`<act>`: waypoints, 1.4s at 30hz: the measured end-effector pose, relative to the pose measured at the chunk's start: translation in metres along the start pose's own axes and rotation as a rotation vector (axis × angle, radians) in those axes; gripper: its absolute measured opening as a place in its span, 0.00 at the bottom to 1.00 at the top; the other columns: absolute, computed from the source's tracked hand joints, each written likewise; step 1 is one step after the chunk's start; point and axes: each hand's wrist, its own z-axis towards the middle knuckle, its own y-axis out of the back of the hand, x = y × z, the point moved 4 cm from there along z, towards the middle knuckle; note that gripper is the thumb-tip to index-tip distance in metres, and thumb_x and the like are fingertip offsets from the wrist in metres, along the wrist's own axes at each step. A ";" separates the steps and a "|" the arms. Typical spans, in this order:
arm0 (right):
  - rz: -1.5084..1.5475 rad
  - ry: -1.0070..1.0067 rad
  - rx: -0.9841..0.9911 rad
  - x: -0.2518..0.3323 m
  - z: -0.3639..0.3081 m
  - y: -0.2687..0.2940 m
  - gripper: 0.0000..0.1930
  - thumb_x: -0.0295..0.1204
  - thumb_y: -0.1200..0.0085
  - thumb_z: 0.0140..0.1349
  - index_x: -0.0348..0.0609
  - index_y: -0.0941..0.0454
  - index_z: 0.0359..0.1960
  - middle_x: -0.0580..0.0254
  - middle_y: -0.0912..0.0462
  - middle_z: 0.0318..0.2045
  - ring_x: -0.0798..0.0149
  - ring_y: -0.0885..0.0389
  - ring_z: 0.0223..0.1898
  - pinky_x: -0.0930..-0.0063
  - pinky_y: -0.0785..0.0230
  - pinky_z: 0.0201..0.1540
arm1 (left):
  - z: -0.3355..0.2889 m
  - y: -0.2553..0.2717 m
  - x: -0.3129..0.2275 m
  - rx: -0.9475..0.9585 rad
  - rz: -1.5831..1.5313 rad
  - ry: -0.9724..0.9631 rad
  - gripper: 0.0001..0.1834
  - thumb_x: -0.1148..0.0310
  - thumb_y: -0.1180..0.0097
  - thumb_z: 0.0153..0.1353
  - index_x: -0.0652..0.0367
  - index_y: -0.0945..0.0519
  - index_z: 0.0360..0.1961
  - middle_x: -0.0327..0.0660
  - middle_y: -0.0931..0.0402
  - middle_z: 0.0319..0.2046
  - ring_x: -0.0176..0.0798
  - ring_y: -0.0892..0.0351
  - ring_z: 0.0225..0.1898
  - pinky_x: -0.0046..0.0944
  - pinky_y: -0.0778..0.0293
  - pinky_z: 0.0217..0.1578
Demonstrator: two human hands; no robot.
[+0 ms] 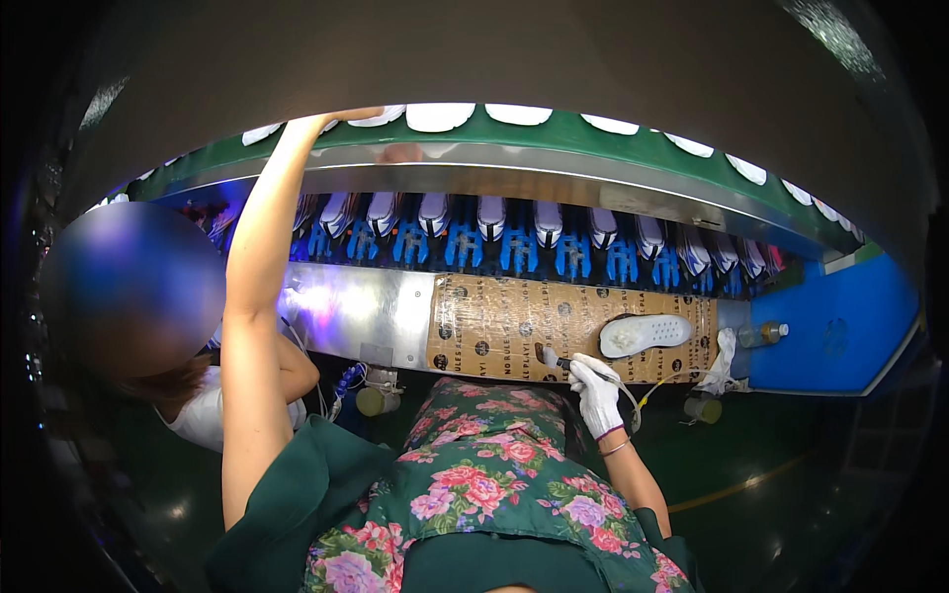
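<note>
Left hand [348,115] reaches up to white sole [379,118] on green conveyor [563,130], grip unclear; gloved right hand [596,392] grips small tool [550,359] near white insole [645,334] on desk [494,321]

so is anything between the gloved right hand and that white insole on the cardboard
Nothing visible does. The right hand, in a white glove, grips a small tool at the near edge of the cardboard sheet. The white insole lies just beyond, with only bare cardboard between them.
</note>
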 end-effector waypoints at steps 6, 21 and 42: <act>0.034 0.026 -0.014 0.009 0.001 0.000 0.12 0.20 0.37 0.59 0.31 0.18 0.45 0.60 0.16 0.27 0.72 0.20 0.24 0.84 0.31 0.25 | 0.061 -0.019 -0.121 -0.260 -0.287 -0.119 0.16 0.61 0.44 0.59 0.59 0.16 0.43 0.49 0.17 0.39 0.49 0.18 0.40 0.48 0.22 0.45; 0.016 -0.027 -0.045 0.000 0.004 0.001 0.13 0.19 0.37 0.58 0.31 0.19 0.45 0.59 0.17 0.29 0.71 0.21 0.24 0.83 0.32 0.25 | 0.045 -0.069 -0.042 -0.299 -0.249 -0.022 0.28 0.49 0.43 0.58 0.56 0.21 0.54 0.51 0.22 0.51 0.55 0.23 0.53 0.53 0.27 0.54; 0.297 -0.190 0.010 0.016 0.021 0.000 0.16 0.24 0.42 0.64 0.39 0.23 0.54 0.69 0.20 0.40 0.76 0.26 0.29 0.86 0.33 0.27 | -0.091 -0.071 0.042 -0.690 -0.457 0.322 0.09 0.77 0.43 0.55 0.59 0.17 0.37 0.44 0.21 0.35 0.49 0.21 0.38 0.44 0.24 0.37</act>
